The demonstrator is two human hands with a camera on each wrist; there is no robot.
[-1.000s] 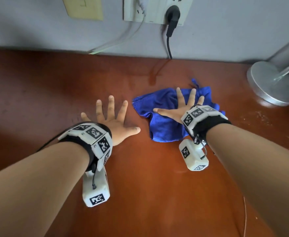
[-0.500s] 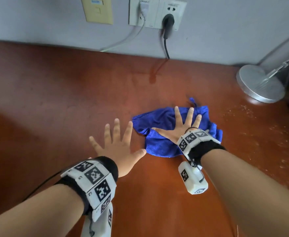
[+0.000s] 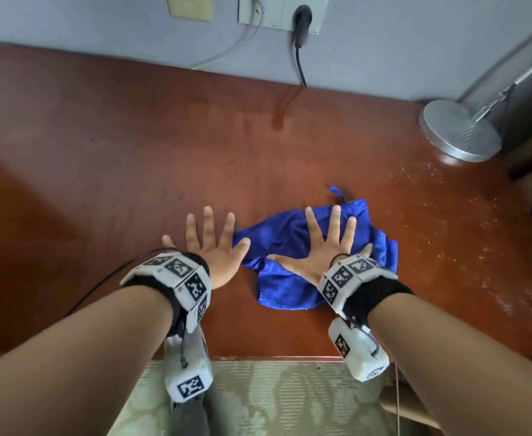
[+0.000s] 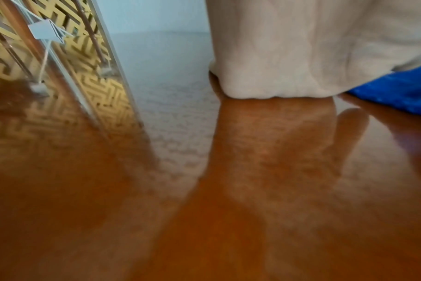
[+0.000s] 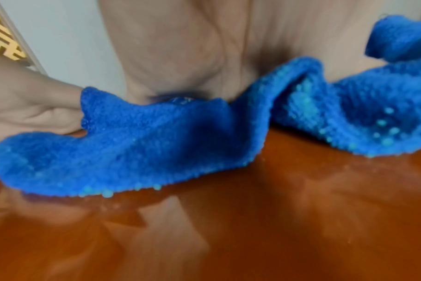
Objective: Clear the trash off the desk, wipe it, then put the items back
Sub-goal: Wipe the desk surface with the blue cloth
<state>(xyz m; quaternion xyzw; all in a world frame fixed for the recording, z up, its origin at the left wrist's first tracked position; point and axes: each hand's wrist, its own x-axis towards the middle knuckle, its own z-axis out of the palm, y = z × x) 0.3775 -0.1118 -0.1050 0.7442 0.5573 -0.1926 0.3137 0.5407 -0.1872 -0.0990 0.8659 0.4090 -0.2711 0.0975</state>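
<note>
2 hands lie flat near the front edge of a reddish desk point(image 3: 132, 136). The right hand point(image 3: 318, 256), fingers spread, presses on a crumpled blue cloth point(image 3: 290, 291). The left hand point(image 3: 217, 256), also spread, rests on bare wood just beside it. The cloth looks soft, light and limp; pinching a bunched fold should lift it.

1. The right hand point(image 3: 323, 250) is covering the middle of the blue cloth point(image 3: 285, 292).
2. The frame's top edge is cutting off the wall socket point(image 3: 279, 11).
3. Both wrist views are showing blurred; fingertips are staying out of sight there.
</note>
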